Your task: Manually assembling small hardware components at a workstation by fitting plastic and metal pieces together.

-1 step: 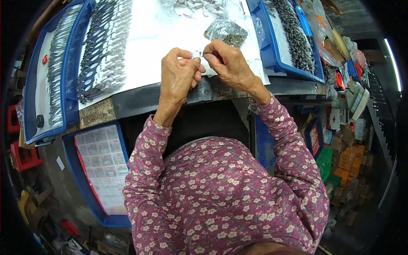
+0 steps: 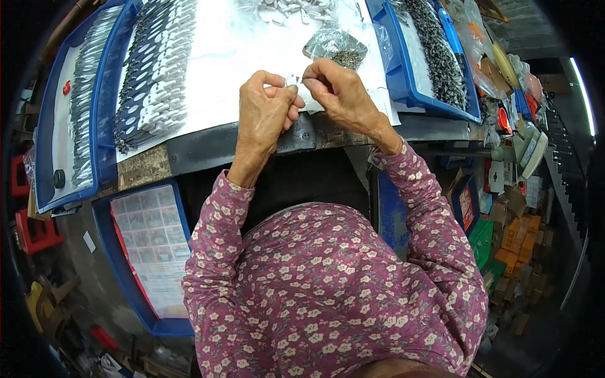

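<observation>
Both hands, left hand (image 2: 265, 107) and right hand (image 2: 340, 94), pinch a small white part (image 2: 307, 99) near the table edge (image 2: 208, 148).

Small white part (image 2: 304, 96) between fingertips

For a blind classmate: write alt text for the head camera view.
Two hands, left hand and right hand, pinch a small white part together over a white worktop. Blue trays of small parts flank them.
</observation>
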The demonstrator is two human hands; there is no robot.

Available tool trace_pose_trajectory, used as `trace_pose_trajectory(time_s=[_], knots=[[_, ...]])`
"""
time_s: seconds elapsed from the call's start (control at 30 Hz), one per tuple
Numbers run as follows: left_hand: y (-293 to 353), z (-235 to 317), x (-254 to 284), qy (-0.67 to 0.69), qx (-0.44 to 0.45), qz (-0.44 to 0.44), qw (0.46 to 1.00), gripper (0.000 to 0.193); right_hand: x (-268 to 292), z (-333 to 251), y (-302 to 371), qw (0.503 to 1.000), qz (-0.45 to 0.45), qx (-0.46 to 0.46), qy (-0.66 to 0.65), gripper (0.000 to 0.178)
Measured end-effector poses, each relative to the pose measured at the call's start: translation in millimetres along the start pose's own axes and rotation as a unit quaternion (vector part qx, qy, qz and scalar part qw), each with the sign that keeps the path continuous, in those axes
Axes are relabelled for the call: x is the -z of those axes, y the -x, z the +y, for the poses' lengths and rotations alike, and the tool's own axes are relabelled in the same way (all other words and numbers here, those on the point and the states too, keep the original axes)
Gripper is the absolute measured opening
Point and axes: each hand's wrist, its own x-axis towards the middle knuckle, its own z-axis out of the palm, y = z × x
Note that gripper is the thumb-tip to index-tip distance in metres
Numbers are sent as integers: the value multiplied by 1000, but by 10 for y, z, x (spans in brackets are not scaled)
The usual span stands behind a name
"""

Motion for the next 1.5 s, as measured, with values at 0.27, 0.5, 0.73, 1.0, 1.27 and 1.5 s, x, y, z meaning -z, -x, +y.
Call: trace_pose_trajectory(time_s=[0.27, 0.5, 0.73, 1.0, 1.27, 1.5], knots=[[18, 35, -16, -51, -4, 4, 999, 10, 40, 4, -50, 999, 7, -23, -35, 10], [4, 3, -34, -88, -26, 6, 996, 10, 24, 21, -46, 999, -8, -15, -32, 10], [10, 10, -60, -119, -31, 18, 992, 9, 33, 11, -54, 999, -23, -28, -10, 13], [-20, -149, -100, -232, -160, 65, 957, 8, -18, 23, -40, 1000, 11, -8, 2, 11], [50, 67, -22, -122, -90, 23, 988, 11, 38, -11, -34, 962, -2, -139, -234, 16], [114, 221, 58, -25, 22, -33, 999, 10, -31, 32, 5, 907, 2, -167, -388, 24]])
